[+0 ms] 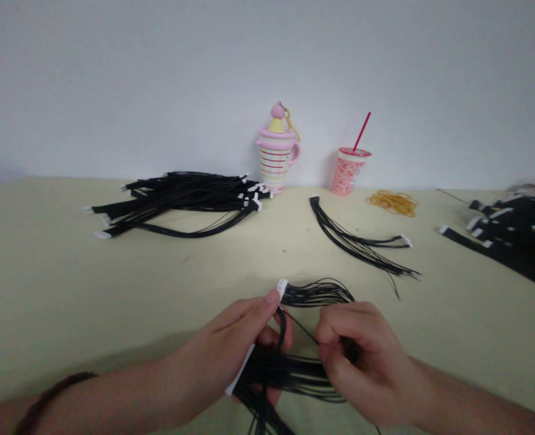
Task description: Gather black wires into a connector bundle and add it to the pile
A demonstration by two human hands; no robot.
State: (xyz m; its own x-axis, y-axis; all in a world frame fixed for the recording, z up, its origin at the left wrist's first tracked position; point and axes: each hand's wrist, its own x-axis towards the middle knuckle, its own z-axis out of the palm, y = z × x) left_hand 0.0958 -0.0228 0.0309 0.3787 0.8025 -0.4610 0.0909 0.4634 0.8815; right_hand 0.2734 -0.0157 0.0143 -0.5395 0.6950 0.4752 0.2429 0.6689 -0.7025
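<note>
My left hand [249, 332] is closed on a black wire harness [290, 371], its thumb pressing a small white connector [282, 291] at the top. A second, longer white connector [240, 371] of the harness lies under that hand's palm. Between finger and thumb, my right hand [362, 356] pinches a single black wire [301, 326], which runs taut toward the small connector. Whether the wire's end sits inside the connector I cannot tell. The other black wires pass behind and below my right hand.
A pile of black harnesses [181, 202] lies back left, another pile [521, 232] at the right. One loose harness [353, 241] rests mid-table. A striped pitcher-shaped cup [274, 160], a pink cup with straw [349, 172] and yellow rubber bands [392, 202] stand or lie near the wall.
</note>
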